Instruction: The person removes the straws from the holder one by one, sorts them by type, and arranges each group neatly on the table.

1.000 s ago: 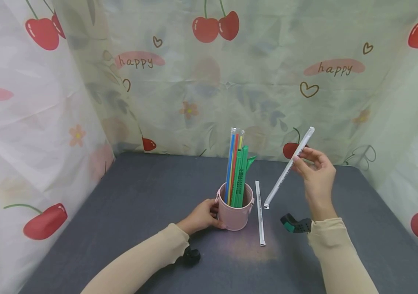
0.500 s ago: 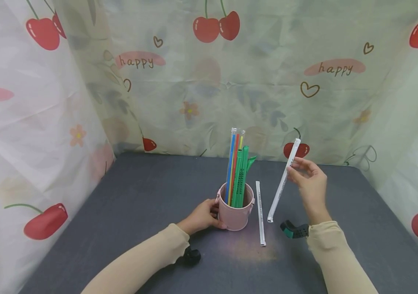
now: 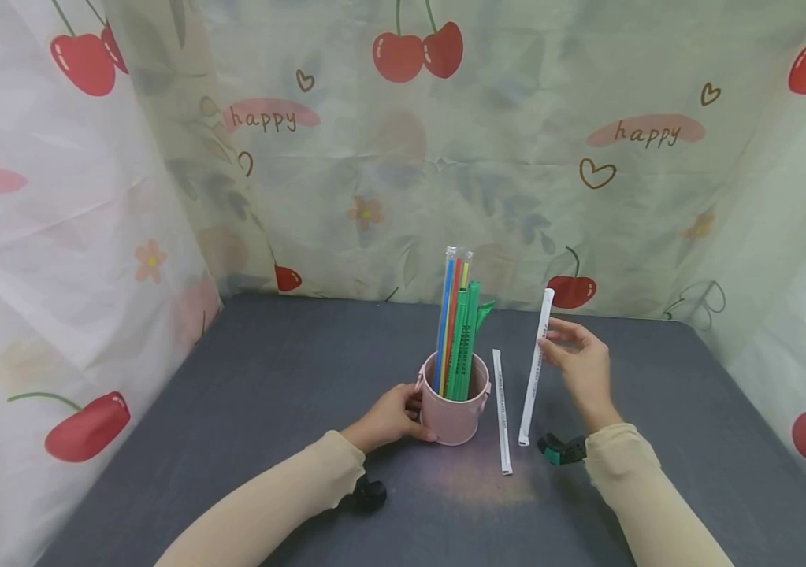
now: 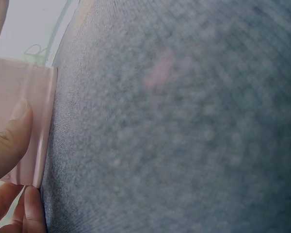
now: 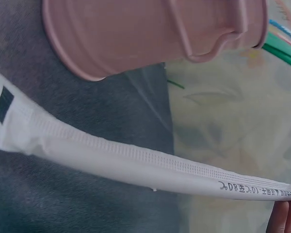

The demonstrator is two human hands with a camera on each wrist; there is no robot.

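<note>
- Leftmost, the left hand (image 3: 387, 416) is wrapped round the side of the small pink metal bucket (image 3: 450, 411) and steadies it on the dark grey cloth tabletop (image 3: 268, 378); the left wrist view shows the thumb (image 4: 7, 145) pressed flat on the pink wall.
- Inside the bucket stand the blue, red, yellow and green plastic straws (image 3: 455, 331), upright and leaning slightly toward the right of the rim, which leaves little free mouth on that side.
- Just right of the bucket, a white paper-wrapped straw (image 3: 501, 411) lies flat on the cloth, touched by neither hand.
- Next to it, the second white paper-wrapped straw (image 3: 534, 367) is pinched near its upper end by the right hand (image 3: 580, 370), nearly upright, with its lower tip low over the cloth beside the lying straw; whether the tip touches the cloth I cannot tell.
- To my eye, good handling here means keeping the pinch light, since the wrapper sags in the right wrist view (image 5: 136, 165), and keeping the bucket braced.
- A green and black wrist-camera mount (image 3: 560, 450) shows at the right sleeve's cuff.
</note>
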